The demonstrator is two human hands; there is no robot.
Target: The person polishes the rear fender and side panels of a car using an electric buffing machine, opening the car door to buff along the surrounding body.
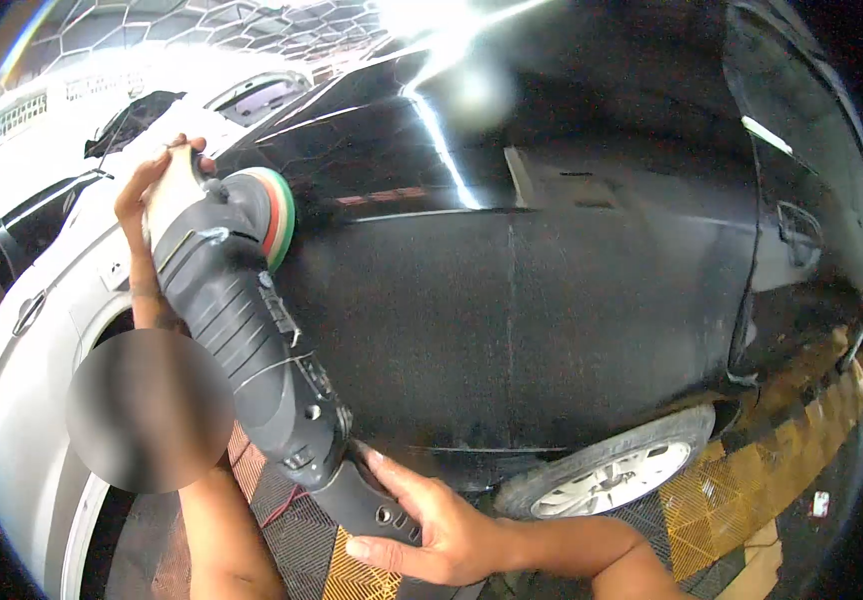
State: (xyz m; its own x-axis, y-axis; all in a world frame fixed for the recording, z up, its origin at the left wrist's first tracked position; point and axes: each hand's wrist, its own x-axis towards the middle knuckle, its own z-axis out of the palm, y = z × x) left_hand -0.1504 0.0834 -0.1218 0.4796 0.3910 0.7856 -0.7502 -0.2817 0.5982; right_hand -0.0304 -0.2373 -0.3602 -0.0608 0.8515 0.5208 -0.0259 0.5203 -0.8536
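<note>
A black power polisher point(242, 320) runs diagonally across the left half of the head view. My left hand point(157, 185) is closed around its front end, near the head. The rear handle lies in my right hand point(437, 525), with the thumb on one side and the fingers on the other. At the polisher's front is a round pad point(280, 218) with red and green layers, turned toward the black car point(552, 300). Whether the pad touches the car's panel cannot be made out. Bright light reflections and faint dusty marks show on the panel.
A white car point(12, 390) stands close on the left. The black car's wheel point(612, 475) is at the lower right, above yellow and dark floor tiles point(727, 500). A small white object point(820, 504) lies on the floor at right. A blurred disc covers part of my left arm.
</note>
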